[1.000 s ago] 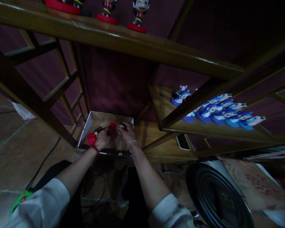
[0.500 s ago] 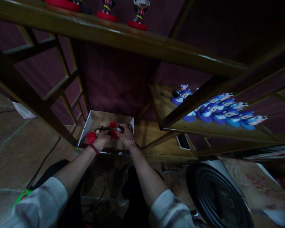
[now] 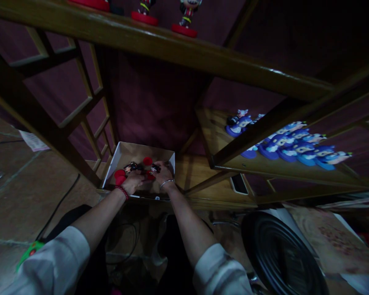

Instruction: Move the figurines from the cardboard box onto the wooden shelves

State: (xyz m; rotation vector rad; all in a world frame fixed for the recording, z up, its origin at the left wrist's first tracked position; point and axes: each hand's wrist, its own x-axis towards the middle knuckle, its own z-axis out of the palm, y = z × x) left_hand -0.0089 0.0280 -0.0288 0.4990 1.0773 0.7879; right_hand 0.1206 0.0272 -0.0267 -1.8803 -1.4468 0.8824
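A shallow cardboard box with white sides stands on the low wooden shelf, and both of my hands reach into it. My right hand, with a bracelet at the wrist, is closed around a small dark-haired figurine. Just below that figurine is a red round base, pinched at its left edge by the fingertips of my left hand. Another figurine lies in the box beyond my left hand. A red base is left of that hand, and a red disc lies farther back.
Figurines on red bases stand on the upper shelf. Rows of blue figurines fill the shelf at right. A phone-like dark object lies on the low shelf. A black round stool stands at lower right.
The view has shifted slightly. Both hands stay in the box, with the figurine and red base still held close together; the figurine appears slightly turned.
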